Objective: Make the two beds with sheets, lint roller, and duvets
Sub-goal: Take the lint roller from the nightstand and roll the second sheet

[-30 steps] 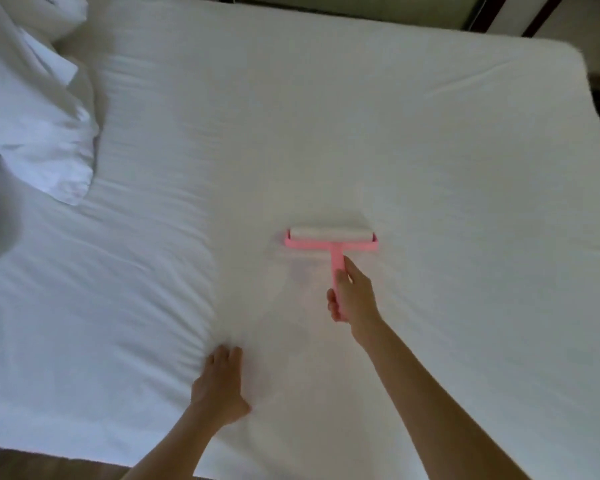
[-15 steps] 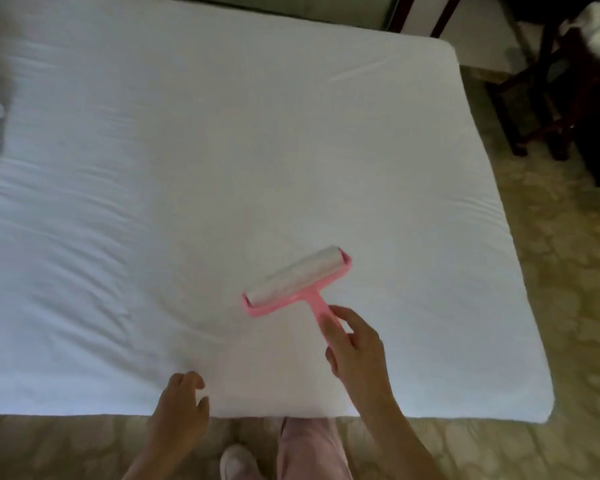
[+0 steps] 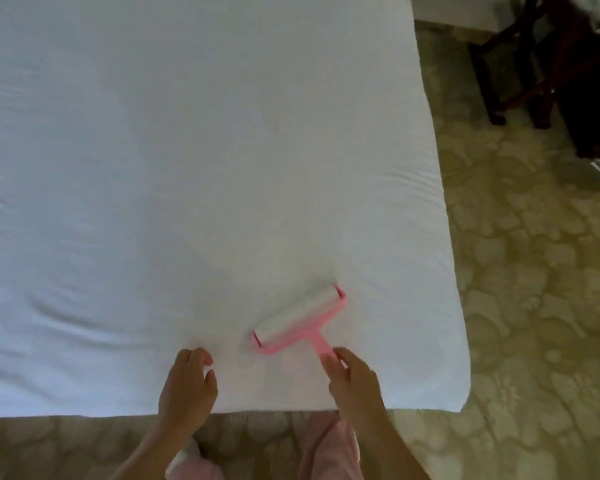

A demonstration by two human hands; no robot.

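Note:
A white fitted sheet [image 3: 194, 161] covers the bed and fills most of the view. On it near the front edge lies a pink lint roller [image 3: 300, 322] with a white roll, turned at an angle. My right hand [image 3: 352, 382] grips the end of its pink handle. My left hand [image 3: 187, 386] rests on the sheet by the bed's front edge, left of the roller, fingers curled with nothing in them.
Patterned beige floor [image 3: 520, 271] runs along the right and front of the bed. Dark wooden furniture legs [image 3: 520, 64] stand at the top right. My pink trousers [image 3: 326, 448] show below the bed edge.
The roller has been pulled back toward the bed's front edge and turned at an angle. My left hand slid back to the edge. The view shifted right; the bunched bedding at left is out of sight.

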